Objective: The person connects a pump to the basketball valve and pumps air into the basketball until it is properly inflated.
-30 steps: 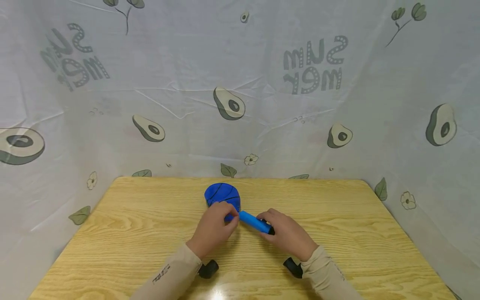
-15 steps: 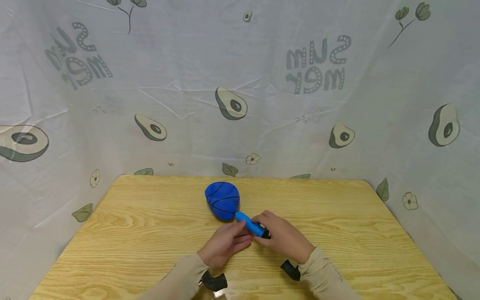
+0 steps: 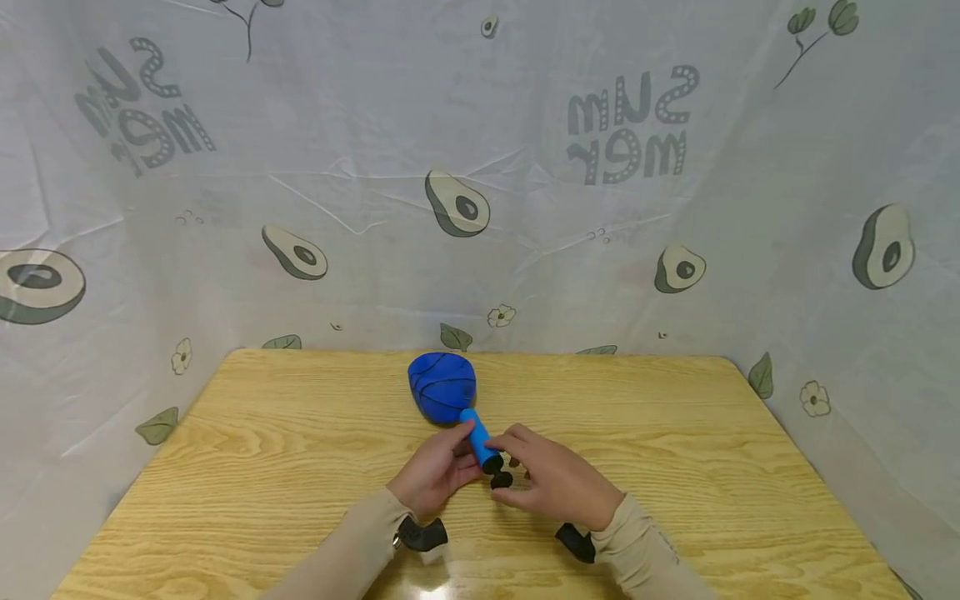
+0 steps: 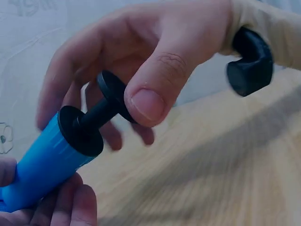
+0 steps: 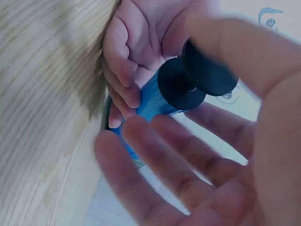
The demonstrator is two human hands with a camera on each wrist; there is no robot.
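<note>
A small blue hand pump (image 3: 478, 437) slants over the table, its far end overlapping a dented blue ball with black lines (image 3: 442, 387). My left hand (image 3: 435, 471) holds the pump barrel (image 4: 42, 160) between thumb and fingers. From the barrel's near end juts a black plunger with a round disc handle (image 4: 110, 94). My right hand (image 3: 562, 479) is around that end, thumb right at the disc and index finger along the barrel. In the right wrist view its other fingers (image 5: 155, 165) reach out loosely, spread apart.
The wooden table (image 3: 675, 450) has a patterned white sheet (image 3: 375, 250) behind and at both sides. A black curved piece (image 3: 423, 533) is at my left wrist and another (image 3: 576, 543) at my right.
My left hand has come away from the ball and the pump's tip and now holds the barrel. The pump has swung steeper, and my right fingers have loosened, leaving the plunger handle visible.
</note>
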